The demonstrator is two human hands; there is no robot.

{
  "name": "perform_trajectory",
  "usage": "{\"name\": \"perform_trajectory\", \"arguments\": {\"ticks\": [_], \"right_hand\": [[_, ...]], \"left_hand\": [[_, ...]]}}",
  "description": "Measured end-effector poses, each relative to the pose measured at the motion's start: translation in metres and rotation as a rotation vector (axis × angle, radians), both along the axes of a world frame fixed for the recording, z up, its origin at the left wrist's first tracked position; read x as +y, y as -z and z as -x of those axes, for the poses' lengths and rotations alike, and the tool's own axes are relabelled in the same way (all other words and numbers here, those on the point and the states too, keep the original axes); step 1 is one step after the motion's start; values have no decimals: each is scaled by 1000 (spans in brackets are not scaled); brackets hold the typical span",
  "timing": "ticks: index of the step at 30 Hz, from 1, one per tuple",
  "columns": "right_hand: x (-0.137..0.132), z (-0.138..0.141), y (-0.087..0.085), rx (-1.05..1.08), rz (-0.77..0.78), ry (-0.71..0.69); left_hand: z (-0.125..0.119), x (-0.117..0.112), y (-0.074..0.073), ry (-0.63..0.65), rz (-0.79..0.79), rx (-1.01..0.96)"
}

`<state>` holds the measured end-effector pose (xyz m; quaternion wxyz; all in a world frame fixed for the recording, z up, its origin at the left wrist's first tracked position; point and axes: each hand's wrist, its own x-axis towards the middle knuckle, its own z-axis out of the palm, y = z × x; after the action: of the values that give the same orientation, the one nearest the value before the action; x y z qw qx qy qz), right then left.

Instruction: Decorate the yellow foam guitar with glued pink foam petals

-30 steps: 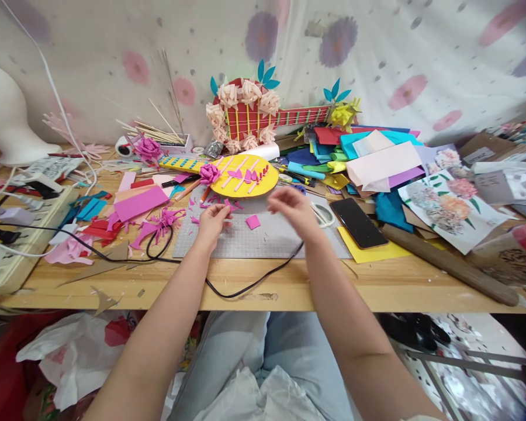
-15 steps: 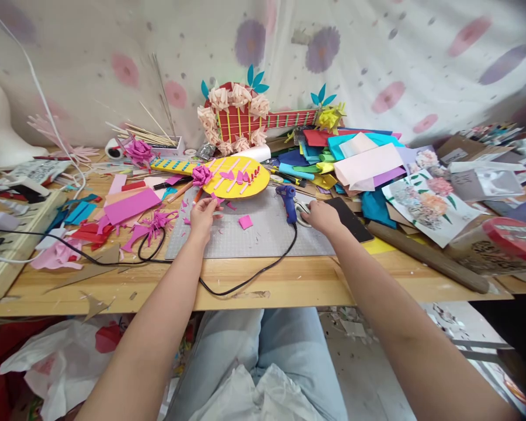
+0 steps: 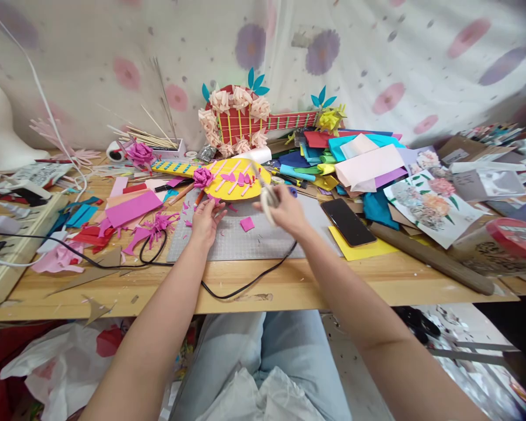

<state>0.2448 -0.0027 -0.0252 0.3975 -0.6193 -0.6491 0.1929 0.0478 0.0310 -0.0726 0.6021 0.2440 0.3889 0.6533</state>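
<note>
My right hand [image 3: 288,209] grips scissors [image 3: 269,202] by their white handles, above the grey cutting mat [image 3: 245,248]. The blades are blurred and point up toward the yellow paper guitar [image 3: 221,184], which bears pink strips and a pink paper flower [image 3: 202,177]. At the mat's left side, my left hand [image 3: 205,222] pinches a small pink paper piece [image 3: 214,198], partly hidden by the fingers. Between the hands lies a pink paper square [image 3: 246,224]. A blue glue gun [image 3: 293,191] is mostly hidden behind my right hand.
A phone [image 3: 348,223] rests on yellow paper [image 3: 362,251] at the right. The glue gun's black cord [image 3: 245,289] loops along the front. Coloured paper piles [image 3: 368,166], a red paper guitar [image 3: 241,123], pink scraps [image 3: 134,207] and a power strip [image 3: 21,234] surround the mat.
My right hand has lifted the scissors and moved left with them, in front of the glue gun, uncovering the phone. My left hand has barely moved.
</note>
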Motion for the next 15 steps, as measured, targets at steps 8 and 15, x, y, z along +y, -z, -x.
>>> {"name": "perform_trajectory", "arguments": {"ticks": [8, 15], "right_hand": [[-2, 59, 32, -373, -7, -262], [-9, 57, 35, -468, 124, -225]], "left_hand": [[12, -1, 5, -16, -61, -113], [6, -3, 2, 25, -47, -80]]}}
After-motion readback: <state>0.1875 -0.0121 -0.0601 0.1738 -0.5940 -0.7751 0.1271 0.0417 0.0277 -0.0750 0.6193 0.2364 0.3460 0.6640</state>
